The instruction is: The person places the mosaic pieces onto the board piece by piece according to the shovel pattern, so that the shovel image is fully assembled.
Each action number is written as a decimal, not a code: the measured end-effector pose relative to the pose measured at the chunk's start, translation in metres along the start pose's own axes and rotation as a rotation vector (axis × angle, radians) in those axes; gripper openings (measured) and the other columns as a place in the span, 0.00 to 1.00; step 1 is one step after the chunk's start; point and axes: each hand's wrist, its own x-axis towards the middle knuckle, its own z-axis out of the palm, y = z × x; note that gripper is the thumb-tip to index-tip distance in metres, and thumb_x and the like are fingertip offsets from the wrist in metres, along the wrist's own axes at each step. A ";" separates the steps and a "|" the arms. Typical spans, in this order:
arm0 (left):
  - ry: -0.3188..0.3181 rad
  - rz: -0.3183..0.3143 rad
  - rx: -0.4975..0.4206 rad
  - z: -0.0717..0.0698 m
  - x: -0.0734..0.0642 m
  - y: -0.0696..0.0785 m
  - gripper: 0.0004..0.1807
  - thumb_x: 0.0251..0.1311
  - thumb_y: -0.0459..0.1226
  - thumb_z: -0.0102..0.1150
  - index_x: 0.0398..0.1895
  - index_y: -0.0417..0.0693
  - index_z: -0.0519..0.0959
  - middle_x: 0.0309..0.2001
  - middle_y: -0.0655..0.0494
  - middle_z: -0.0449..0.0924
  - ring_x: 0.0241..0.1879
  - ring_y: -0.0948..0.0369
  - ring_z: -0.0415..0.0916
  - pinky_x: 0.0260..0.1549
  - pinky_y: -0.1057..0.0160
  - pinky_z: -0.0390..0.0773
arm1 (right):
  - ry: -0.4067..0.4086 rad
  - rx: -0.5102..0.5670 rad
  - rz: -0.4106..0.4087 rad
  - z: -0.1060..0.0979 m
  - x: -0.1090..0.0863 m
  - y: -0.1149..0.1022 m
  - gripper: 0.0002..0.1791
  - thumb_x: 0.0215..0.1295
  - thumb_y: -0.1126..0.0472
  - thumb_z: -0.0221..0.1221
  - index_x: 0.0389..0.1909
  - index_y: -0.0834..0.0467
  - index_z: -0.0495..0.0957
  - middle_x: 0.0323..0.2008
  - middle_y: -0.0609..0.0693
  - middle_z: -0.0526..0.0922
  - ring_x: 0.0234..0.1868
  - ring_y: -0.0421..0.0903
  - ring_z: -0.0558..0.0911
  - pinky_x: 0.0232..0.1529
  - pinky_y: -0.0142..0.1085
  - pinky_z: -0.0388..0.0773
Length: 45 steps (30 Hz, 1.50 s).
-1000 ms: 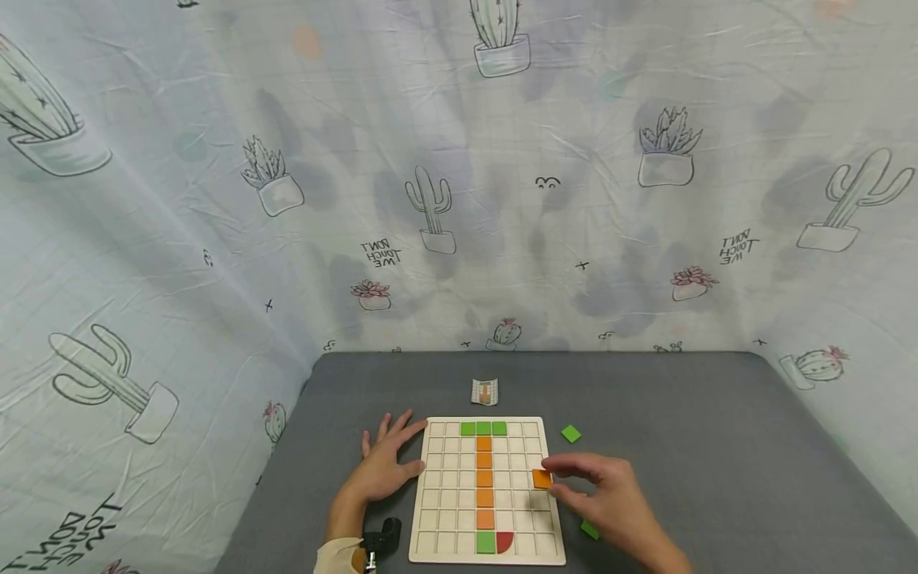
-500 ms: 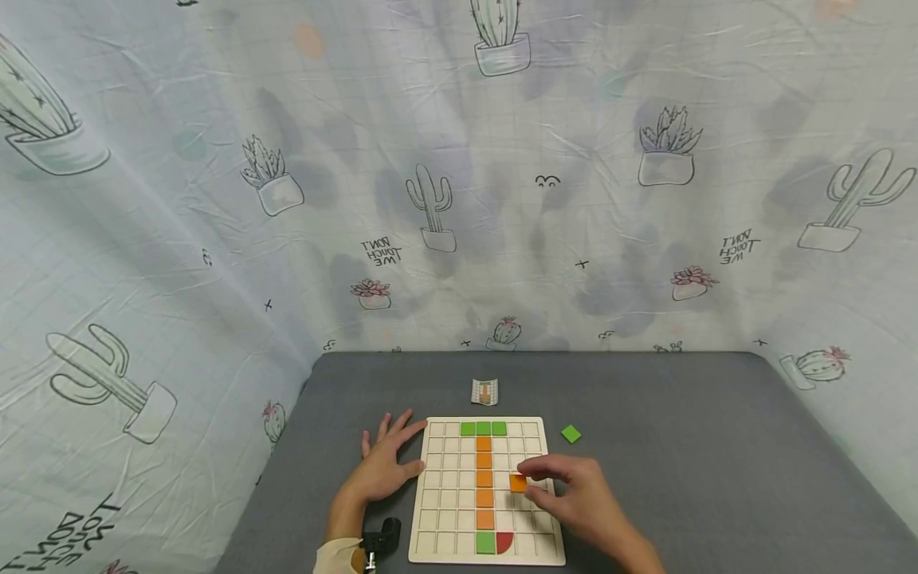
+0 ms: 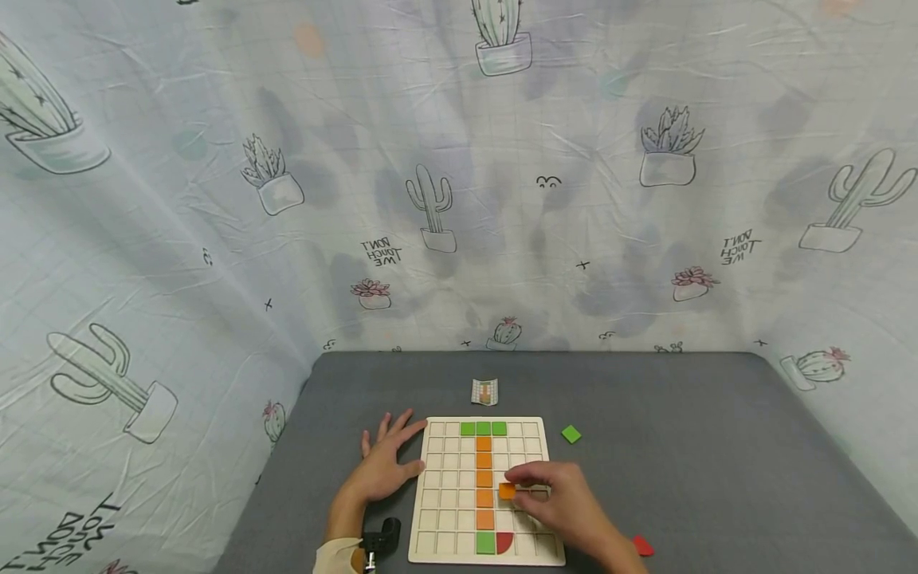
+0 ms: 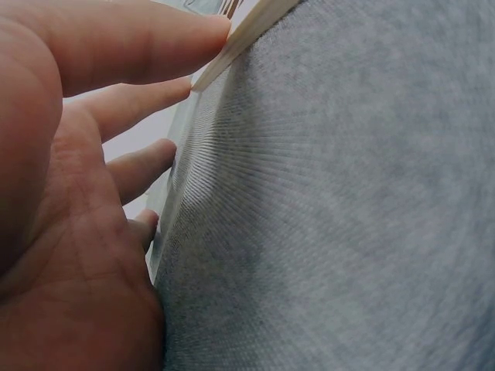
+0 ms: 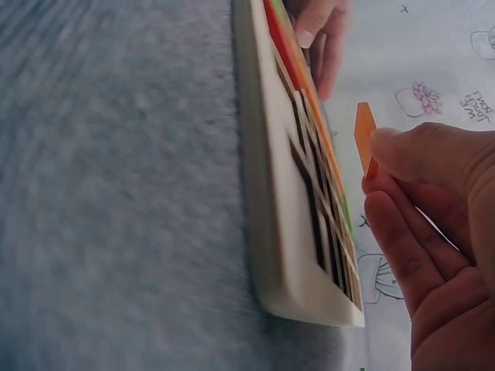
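Note:
A wooden grid board (image 3: 437, 510) lies on the grey table. Green square tiles (image 3: 484, 429) fill three cells of its top row, and a column of orange tiles (image 3: 484, 478) runs down from them. At the foot sit a green tile (image 3: 485, 543) and a red quarter-circle tile (image 3: 505, 543). My right hand (image 3: 555, 498) pinches an orange square tile (image 5: 365, 139) between thumb and fingers, over the board just right of the column. My left hand (image 3: 383, 466) lies with fingers spread, thumb and index fingertip at the board's left edge (image 4: 246, 31).
Behind the board lies a small printed card (image 3: 484, 391) with a grid picture. A loose green tile (image 3: 570, 434) rests right of the board, and a red piece (image 3: 643, 546) lies near my right forearm. A cactus-print cloth (image 3: 502, 199) hangs behind the table.
My right hand has carried the orange tile leftward across the board toward the orange column. The red piece by the forearm has come into view. My left hand has stayed still.

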 end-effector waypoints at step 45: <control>0.007 -0.011 0.011 0.000 0.001 0.001 0.39 0.64 0.33 0.73 0.80 0.52 0.75 0.87 0.37 0.56 0.88 0.29 0.34 0.75 0.20 0.21 | -0.009 -0.103 -0.099 0.007 0.001 0.001 0.16 0.59 0.69 0.78 0.47 0.54 0.93 0.45 0.44 0.95 0.45 0.38 0.92 0.49 0.35 0.90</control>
